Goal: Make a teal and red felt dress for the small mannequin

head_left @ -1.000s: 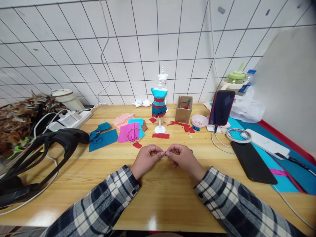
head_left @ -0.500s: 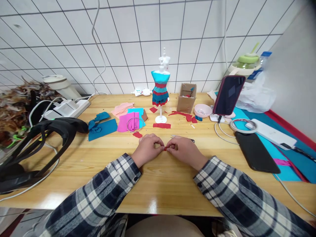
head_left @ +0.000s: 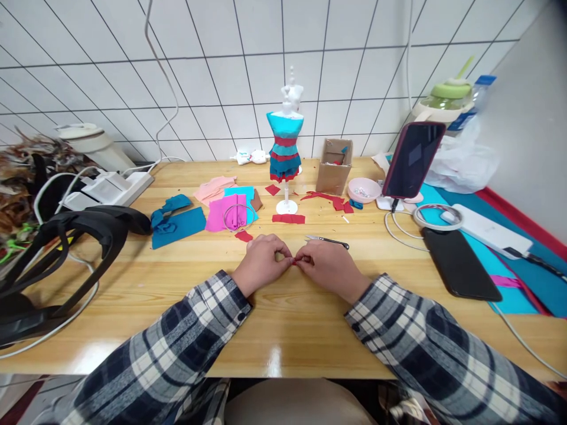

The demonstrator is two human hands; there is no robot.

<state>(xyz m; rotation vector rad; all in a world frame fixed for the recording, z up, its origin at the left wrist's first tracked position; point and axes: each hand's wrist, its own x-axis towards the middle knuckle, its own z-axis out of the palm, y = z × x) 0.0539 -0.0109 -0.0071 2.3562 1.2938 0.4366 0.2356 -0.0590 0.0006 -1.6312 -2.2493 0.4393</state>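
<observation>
Bench (head_left: 274, 327), L to R: blk headset (head_left: 133, 219) at L end, partly cut off by frame; white pwr strip (head_left: 128, 188) behind it nr back-L corner, w/ white tub (head_left: 95, 147) behind that. Next teal cloth (head_left: 183, 229), a flat pc + crumpled bits, then peach cloth (head_left: 215, 189) a bit further back. Magenta cloth (head_left: 218, 213) overlaps a turquoise pc, wire ring lying on top. Red scrap (head_left: 243, 236) just beyond L hand (head_left: 264, 264), which is approx mid-bench, well back from front edge: thumb + index tips closed in a pinch, rest curled. Dress form (head_left: 284, 125) stands upright nr back edge, turquoise top, red/teal ruffles; red strip (head_left: 289, 219) lies flat in front of its base. Red bit (head_left: 294, 261) sits between the two hands' fingertips, approx centre of bench, too small to make out shape. R hand (head_left: 331, 265) pinches it from the other side, fingertips closed, almost touching L's. Dark-handled tool (head_left: 334, 242) just beyond R hand. Cardboard box (head_left: 333, 179) nr back edge, pink bowl (head_left: 365, 200) beside it, propped phone (head_left: 413, 159) further R, flat blk phone (head_left: 463, 265) twd R end.
</observation>
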